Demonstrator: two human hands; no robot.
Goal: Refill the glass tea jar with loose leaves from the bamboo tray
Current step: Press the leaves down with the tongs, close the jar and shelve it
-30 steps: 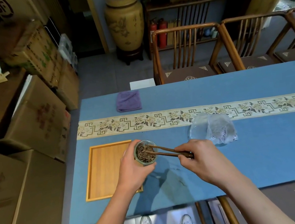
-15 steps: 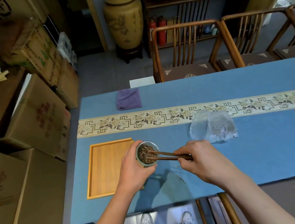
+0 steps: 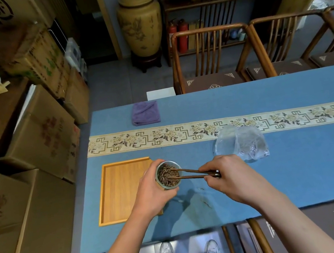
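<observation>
Gripping the glass tea jar at the centre of the frame, the left hand is curling its fingers round the clear cylindrical wall, holding it just above the right edge of the bamboo tray. Compared with a second ago, the jar and both hands are sitting in nearly the same spot; the tong tips are reaching a little deeper among the leaves. The right hand is pinching one pair of dark wooden tongs between thumb and fingers, the two slim arms pointing left into the jar's open mouth. One mass of thin, dry, brown loose leaves is filling the jar close to the rim. The single tray is square, pale golden, smooth-grained, with a low raised border, and its floor is showing bare wood. Everything is resting over a blue cloth-covered tabletop crossed by one cream floral runner. One crumpled clear plastic bag is lying right of centre, near the right hand. One folded purple cloth is lying at the far edge, upper centre.
</observation>
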